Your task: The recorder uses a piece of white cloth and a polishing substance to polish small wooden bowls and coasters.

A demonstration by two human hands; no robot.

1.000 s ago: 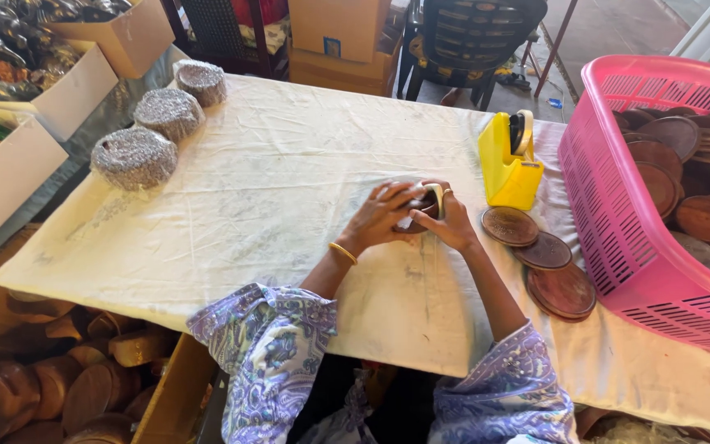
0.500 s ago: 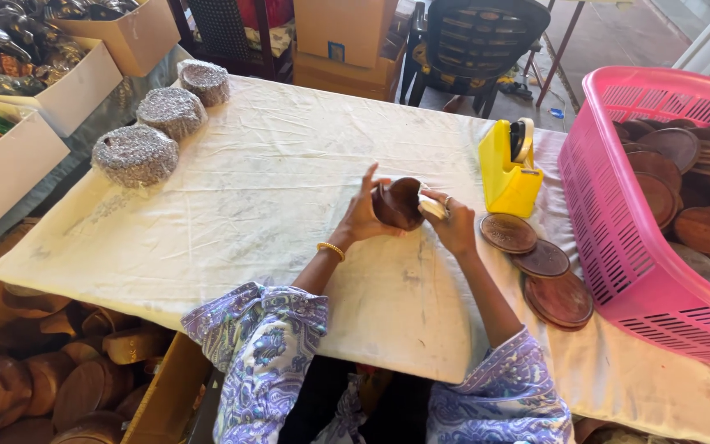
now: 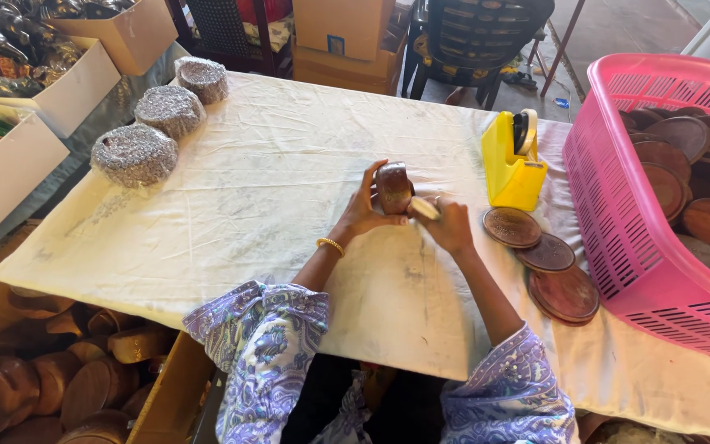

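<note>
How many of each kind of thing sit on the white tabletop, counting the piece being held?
Silver wrapped round bundles: 3
Loose brown wooden discs beside the basket: 3
Yellow tape dispenser: 1
Pink basket: 1
Brown wooden piece held on edge between left hand and right hand: 1
Total: 9

A dark brown round wooden disc [image 3: 394,187] stands against a cream-white cloth-covered table [image 3: 232,189]. Right of the disc sit a bright yellow plastic tape dispenser [image 3: 513,168], reddish-brown carved wooden discs [image 3: 548,263] and a pink latticed plastic basket [image 3: 618,197]. Left of it, silvery glittering wrapped bundles [image 3: 135,154]. Below, purple-and-white paisley sleeves [image 3: 265,345] and a gold bangle [image 3: 330,244].
</note>
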